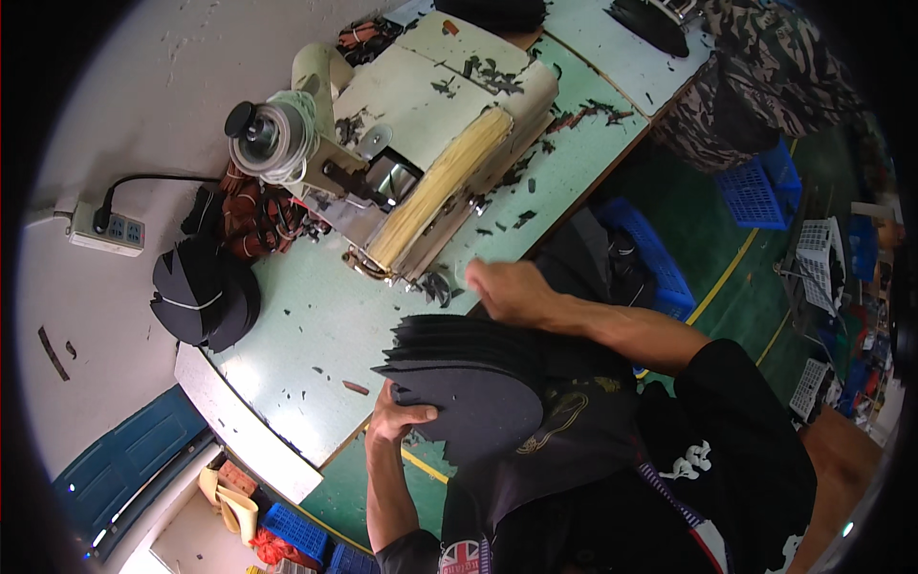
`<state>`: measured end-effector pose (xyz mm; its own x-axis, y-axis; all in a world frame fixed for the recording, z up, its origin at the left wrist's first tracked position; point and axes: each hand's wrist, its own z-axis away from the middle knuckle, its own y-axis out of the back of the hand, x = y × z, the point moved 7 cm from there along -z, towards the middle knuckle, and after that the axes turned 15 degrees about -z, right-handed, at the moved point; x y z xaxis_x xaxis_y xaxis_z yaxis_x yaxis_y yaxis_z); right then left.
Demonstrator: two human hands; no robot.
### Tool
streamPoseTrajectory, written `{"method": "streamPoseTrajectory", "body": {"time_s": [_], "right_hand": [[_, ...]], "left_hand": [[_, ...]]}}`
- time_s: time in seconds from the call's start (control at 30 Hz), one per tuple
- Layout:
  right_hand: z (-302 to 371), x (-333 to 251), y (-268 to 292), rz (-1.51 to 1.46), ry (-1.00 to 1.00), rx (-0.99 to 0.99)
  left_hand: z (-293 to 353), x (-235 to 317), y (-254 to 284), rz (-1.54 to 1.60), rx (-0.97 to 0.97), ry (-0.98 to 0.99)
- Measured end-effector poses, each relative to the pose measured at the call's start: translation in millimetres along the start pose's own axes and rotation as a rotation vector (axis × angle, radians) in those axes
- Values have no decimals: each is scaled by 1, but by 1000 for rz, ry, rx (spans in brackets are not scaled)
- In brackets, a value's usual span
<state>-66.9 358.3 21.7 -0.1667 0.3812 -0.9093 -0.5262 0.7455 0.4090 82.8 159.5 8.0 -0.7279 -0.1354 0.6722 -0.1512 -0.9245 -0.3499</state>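
Hands work a stack of dark curved pieces [473, 378]: left hand [400, 413] grips its edge, right hand [512, 290] rests half-closed on top beside the cream machine [430, 143].

The stack of dark pieces [469, 368] looks matt and soft like foam. The table top [316, 316] at nine o'clock is smooth, worn green paint.

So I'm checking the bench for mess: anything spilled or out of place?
Yes: dark offcut scraps lie scattered over the machine and the green table. The dark stack in both hands is fanned, not squared.
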Motion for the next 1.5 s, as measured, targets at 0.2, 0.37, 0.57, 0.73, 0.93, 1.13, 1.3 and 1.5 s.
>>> {"method": "streamPoseTrajectory", "body": {"time_s": [0.2,0.37,0.57,0.73,0.93,1.13,1.3,1.5], "right_hand": [[35,-20,-39,-632,-91,-339],[34,-8,-29,-573,-255,-323],[68,41,-7,-2053,-688,51],[76,-3,46,-2078,-398,-206],[80,-90,52,-1028,-241,-799],[168,-30,54,-1236,-391,-317],[218,-18,87,-855,-241,368],[248,81,88,-1672,-289,1040]], "left_hand": [[-23,10,-7,-3,-47,13],[-36,24,-20,-82,-136,68],[-37,69,-49,-504,-118,75],[-42,86,-73,-834,-183,139],[-67,90,-83,-1076,-83,88],[-65,25,-36,-92,43,175],[-107,51,-111,25,35,178],[-181,62,-228,-421,-251,56]]}}
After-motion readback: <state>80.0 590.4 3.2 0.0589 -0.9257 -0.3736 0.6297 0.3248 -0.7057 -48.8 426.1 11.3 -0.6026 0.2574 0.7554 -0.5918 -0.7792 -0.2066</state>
